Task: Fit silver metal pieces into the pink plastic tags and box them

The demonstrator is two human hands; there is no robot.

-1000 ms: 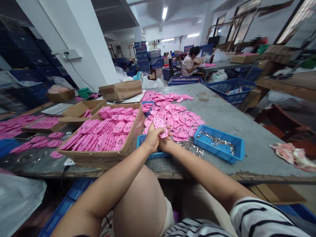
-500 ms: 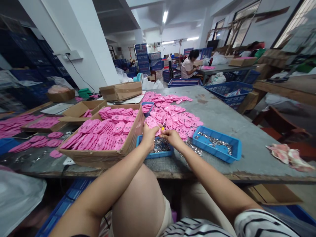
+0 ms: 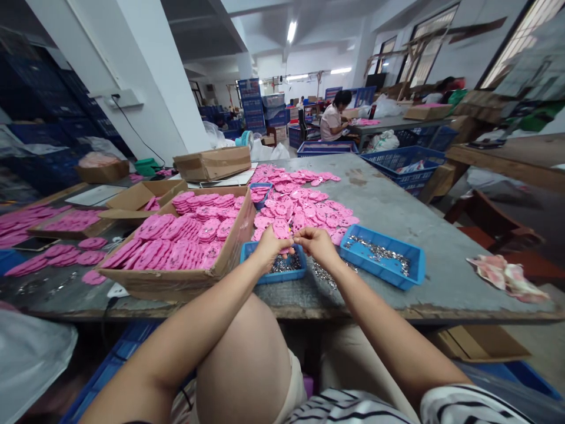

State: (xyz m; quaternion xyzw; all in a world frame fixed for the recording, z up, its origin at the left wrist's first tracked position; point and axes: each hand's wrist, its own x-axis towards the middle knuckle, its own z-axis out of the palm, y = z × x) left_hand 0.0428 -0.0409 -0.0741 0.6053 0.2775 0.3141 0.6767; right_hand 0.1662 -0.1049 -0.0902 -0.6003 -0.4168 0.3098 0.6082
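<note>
My left hand point(image 3: 270, 252) is closed around a pink scalloped disc point(image 3: 281, 228), holding it upright above a small blue tray point(image 3: 282, 275) of shiny metal bits. My right hand point(image 3: 316, 246) is in a pinch, its fingertips meeting the disc's edge from the right. Whatever sits between those fingertips is too small to make out, though a speck of yellow shows near them. Behind both hands spreads a heap of similar pink discs point(image 3: 304, 203). Loose metal pieces point(image 3: 324, 274) lie on the table below my right hand.
A cardboard box point(image 3: 176, 282) packed with rows of pink discs stands at left. To the right lies a longer blue tray point(image 3: 415, 268) with metal pieces. A crumpled cloth point(image 3: 507, 277) rests on the grey table point(image 3: 375, 191). Another person point(image 3: 333, 121) sits farther back.
The yellow item that showed clearly at my right fingertips is now mostly hidden. My right hand has shifted slightly, and the disc in my left hand stands more upright. The whole view has moved a little.
</note>
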